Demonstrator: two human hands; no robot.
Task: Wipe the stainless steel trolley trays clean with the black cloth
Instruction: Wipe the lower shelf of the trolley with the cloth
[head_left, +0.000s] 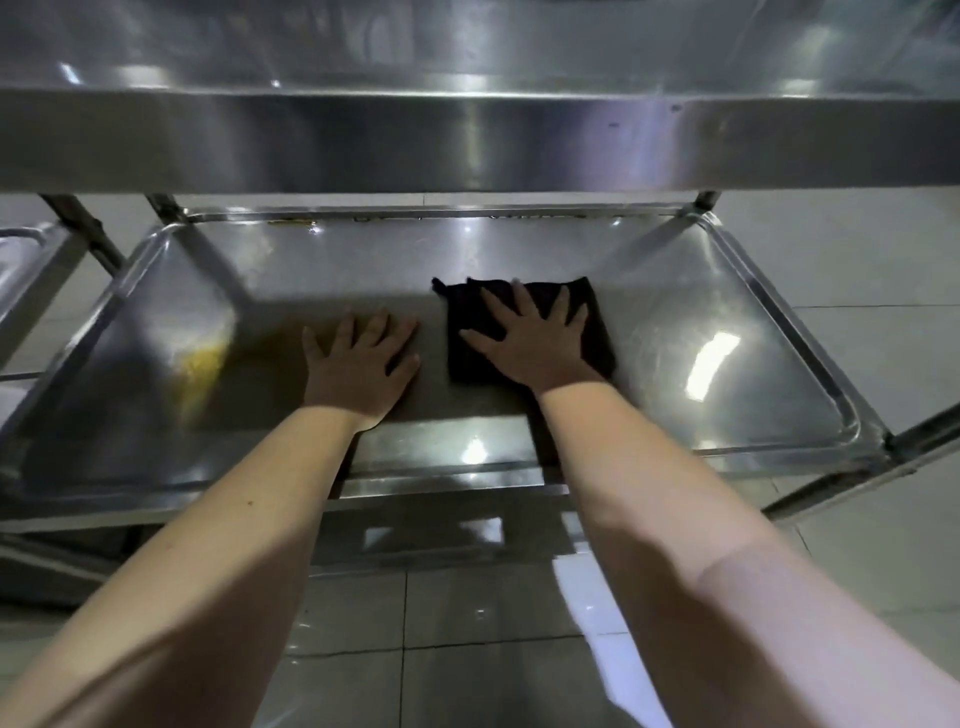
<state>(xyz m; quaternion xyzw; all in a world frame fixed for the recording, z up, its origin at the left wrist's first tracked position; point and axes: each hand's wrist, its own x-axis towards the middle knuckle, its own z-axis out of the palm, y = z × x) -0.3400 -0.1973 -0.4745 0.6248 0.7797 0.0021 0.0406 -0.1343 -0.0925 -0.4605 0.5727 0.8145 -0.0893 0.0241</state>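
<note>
The lower stainless steel trolley tray (727, 332) spans the middle of the view, below the upper tray (467, 140). A folded black cloth (597, 306) lies flat on the lower tray, right of centre. My right hand (535, 348) presses down on the cloth with fingers spread and straight. My left hand (358, 364) rests flat on the bare tray just left of the cloth, fingers straight, holding nothing.
A yellowish smear or reflection (202, 364) shows on the tray's left part. Trolley posts (166, 208) rise at the back corners. Another steel tray (26, 270) sits at the far left. Pale floor tiles (857, 260) surround the trolley.
</note>
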